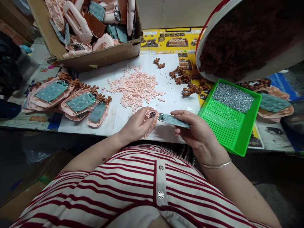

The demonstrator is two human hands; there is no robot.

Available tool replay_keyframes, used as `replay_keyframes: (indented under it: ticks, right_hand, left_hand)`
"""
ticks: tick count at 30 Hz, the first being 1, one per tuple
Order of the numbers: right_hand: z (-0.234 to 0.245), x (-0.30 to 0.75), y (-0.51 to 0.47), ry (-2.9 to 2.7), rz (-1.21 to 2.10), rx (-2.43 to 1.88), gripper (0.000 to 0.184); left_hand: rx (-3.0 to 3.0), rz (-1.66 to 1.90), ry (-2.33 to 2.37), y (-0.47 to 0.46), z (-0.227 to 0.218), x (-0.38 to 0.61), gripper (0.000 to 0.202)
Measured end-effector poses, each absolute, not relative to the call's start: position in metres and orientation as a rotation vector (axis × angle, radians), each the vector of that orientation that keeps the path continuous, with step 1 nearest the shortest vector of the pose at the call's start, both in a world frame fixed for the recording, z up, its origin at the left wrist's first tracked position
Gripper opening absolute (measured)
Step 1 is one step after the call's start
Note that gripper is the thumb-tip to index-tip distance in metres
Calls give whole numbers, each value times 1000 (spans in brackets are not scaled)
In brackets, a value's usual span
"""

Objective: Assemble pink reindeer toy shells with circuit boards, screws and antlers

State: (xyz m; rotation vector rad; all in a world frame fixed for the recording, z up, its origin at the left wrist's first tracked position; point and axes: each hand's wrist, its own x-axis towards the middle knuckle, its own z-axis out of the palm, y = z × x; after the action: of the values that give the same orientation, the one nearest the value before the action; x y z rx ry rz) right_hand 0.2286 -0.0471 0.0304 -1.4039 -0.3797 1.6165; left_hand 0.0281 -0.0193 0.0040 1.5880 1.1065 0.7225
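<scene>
My left hand (pixel 136 125) is closed around a pink plastic shell (pixel 149 130) with a round speaker (pixel 152 114) near its top, the thumb lying by the speaker. In my right hand (pixel 197 128) is a greenish circuit board (pixel 174 121), pinched between thumb and fingers. The board's end points left, close to the shell; whether wires join the two I cannot make out. Both are held just above the front edge of the white work surface (pixel 112 118). Behind my hands lies a heap of small pink rings (pixel 140 88).
A cardboard box (pixel 99 57) of pink shells and boards stands back left. Shells with boards (pixel 79 103) and brown antler-shaped pieces (pixel 181 76) lie about. To the right are a green basket (pixel 219 126) of screws (pixel 234 96) and a tilted white bucket (pixel 199 60) of brown pieces.
</scene>
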Motion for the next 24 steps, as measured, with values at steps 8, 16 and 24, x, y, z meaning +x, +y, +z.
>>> replay_keyframes:
  ticks: [8,16,24]
  right_hand:
    - [35,227,-60,-254,1672,-1210,10]
    - [31,226,-69,-237,1655,-1120,13]
    - [33,223,-78,-467,1617,-1045,48]
  left_hand:
    - [1751,554,1115,-18,7,29,40]
    - [1661,672,1020,-14,5,29,29]
    - [1635,685,1028,-14,3,30,29]
